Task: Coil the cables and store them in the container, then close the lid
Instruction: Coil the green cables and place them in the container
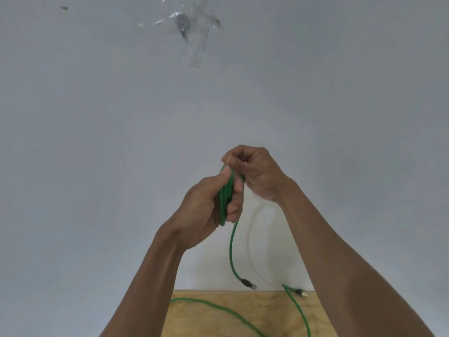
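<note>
Green cable coil (pixel 224 195) gripped upright in the left hand (pixel 206 210).
Right hand (pixel 255 173) pinches the coil's top; its plug end (pixel 249 284) dangles below, above the plywood table (pixel 267 310) where another green cable (pixel 218 310) lies.

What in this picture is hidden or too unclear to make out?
- Container and lid: not in the head view at all.
- Green coil: partly covered by the left hand and the right hand; the loop count is unclear.
- Second green cable on the wooden table: cut off by the bottom edge.
- Clear plastic thing on the wall: too blurred to identify.
</note>
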### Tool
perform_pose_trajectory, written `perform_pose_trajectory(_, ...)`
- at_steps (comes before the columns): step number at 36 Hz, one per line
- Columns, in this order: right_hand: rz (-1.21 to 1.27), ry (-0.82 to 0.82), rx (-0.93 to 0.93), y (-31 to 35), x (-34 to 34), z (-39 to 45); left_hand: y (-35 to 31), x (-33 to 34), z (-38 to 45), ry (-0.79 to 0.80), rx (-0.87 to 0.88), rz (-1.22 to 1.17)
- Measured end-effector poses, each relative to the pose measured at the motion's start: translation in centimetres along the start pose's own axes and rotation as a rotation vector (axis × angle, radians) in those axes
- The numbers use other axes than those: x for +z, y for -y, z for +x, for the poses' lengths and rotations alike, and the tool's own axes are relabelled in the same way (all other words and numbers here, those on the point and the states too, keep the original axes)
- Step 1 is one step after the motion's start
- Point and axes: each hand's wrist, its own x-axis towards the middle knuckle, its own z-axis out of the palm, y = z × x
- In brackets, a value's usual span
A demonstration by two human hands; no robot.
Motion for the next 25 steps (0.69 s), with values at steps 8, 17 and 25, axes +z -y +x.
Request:
perform_pose_trajectory(8,0.071,-0.093,0.107,-4.3,2.1,-3.2,-1.2,0.5,1.9,-0.060,0.166,0.056)
perform_pose_trajectory(17,-0.156,-0.207,0.134,-4.8,4.0,-5.0,-1.0,-1.3,3.4,-0.215,0.214,0.194)
perform_pose_trajectory(25,-0.327,-0.234,0.177,-4.2,4.4,-5.2,-0.5,-1.3,3.8,-0.209,0.261,0.212)
